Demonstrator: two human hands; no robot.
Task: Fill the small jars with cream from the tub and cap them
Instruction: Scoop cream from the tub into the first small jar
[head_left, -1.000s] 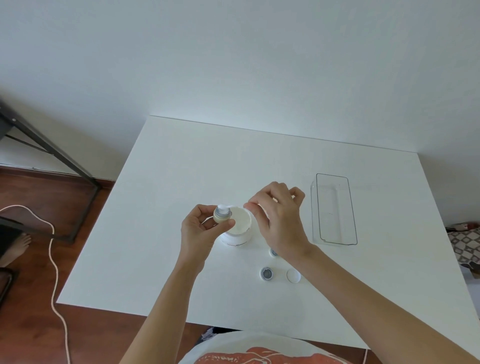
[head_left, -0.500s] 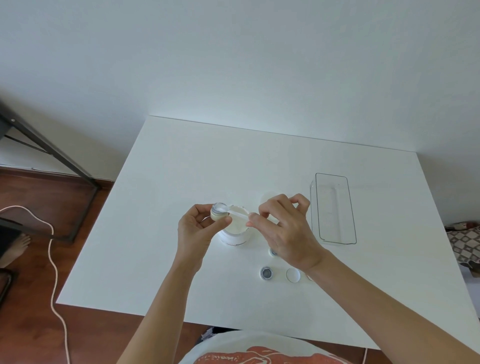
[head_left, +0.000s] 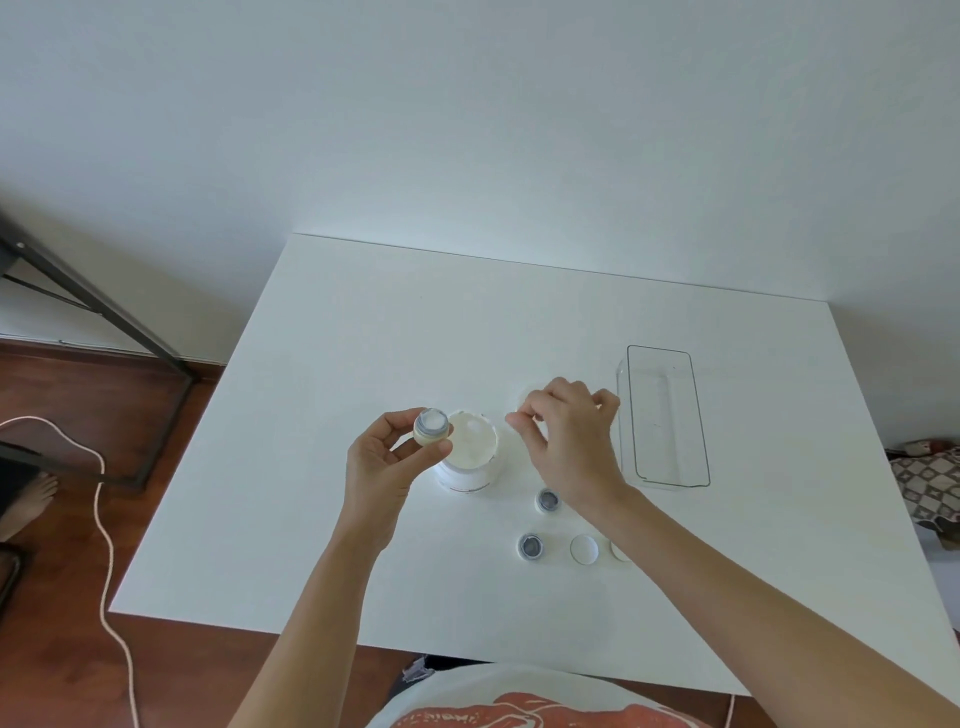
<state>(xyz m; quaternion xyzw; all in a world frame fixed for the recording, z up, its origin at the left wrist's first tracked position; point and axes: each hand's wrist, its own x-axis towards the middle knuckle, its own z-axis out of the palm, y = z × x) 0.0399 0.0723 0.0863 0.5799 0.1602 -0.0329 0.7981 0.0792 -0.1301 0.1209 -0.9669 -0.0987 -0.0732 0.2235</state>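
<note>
Table (head_left: 322, 519) edge runs well left of the left hand (head_left: 382, 465); bare surface there, and more beyond both hands to the far edge. Left hand raised, fingers pinching a small jar (head_left: 431, 426), cream visible at its mouth. Tub (head_left: 470, 449) open, just right of that hand, jar at its left rim. Right hand (head_left: 569, 441) just right of the tub, fingers curled, thumb and forefinger pinched together; what they grip is too small to tell. Nearer than this hand: two open jars (head_left: 548, 501) (head_left: 530, 545), a cap (head_left: 583, 549). Clear tray (head_left: 696, 467) close on its right; open table beyond to the right edge.
</note>
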